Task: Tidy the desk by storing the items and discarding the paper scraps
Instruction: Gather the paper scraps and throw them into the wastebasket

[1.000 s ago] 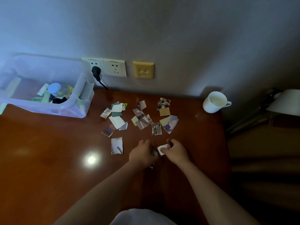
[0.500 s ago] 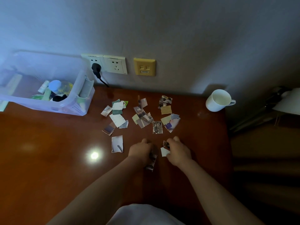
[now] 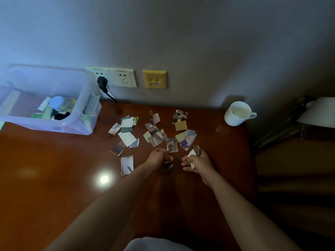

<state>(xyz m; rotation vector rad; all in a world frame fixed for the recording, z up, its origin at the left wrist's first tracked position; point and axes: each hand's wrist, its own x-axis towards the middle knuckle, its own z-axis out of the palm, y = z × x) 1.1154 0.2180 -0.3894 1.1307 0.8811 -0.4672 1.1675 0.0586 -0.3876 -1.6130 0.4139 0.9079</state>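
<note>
– Roughly twenty paper scraps (image 3: 126,138) are counted loose on the desk (image 3: 54,178). Overlaps keep the count from being exact.
– Breakdown, left to right?
– One clear basket (image 3: 87,127) at far left, with stored items seen inside. Then about eight scraps in the left cluster, five in the middle, five or six in the right one. One white mug (image 3: 237,114) stands well apart at right. One lamp shade (image 3: 320,113) is cut off by the frame edge.
– Hands?
– Left hand (image 3: 157,158): fingers curled down, tips closed on a dark scrap (image 3: 167,166) at the front of the middle cluster; detail there is blurred. Right hand (image 3: 199,162): thumb and fingers pinched on a small bundle (image 3: 192,153) of scraps, a white one outermost, held just beside the right cluster.
– Handling?
– The scraps are judged near weightless, thin, floppy and torn-edged. The desk is glossy, so flat pieces can be expected to slide rather than lift. A raised corner or edge should be taken, or the piece dragged onto an overlap and pinched there. The bundle is best kept squeezed flat, since loose sheets could slip out. Nothing is judged fragile except the mug, which is rigid and best taken by the handle.
</note>
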